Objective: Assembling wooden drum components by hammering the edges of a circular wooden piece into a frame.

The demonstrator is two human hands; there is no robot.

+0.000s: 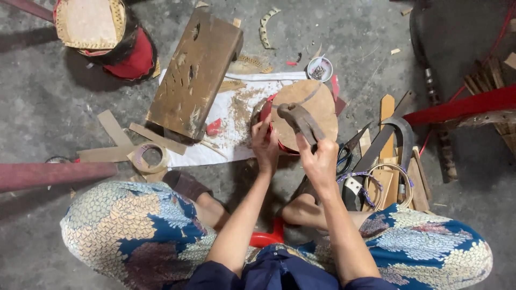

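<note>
The left hand (264,144) is steadying the red-rimmed round drum (303,114) by its near edge, fingers closed on it, while the right hand (320,161), just nearer the body, is gripping a hammer (302,121) whose long axis is running up-left across the drum's skin.

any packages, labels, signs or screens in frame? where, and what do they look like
None that I can tell: no label, sign or screen.
Small round tin: on the floor beyond the round drum, white rim, dark bits inside.
Tape roll: floor at left, tan ring.
</note>
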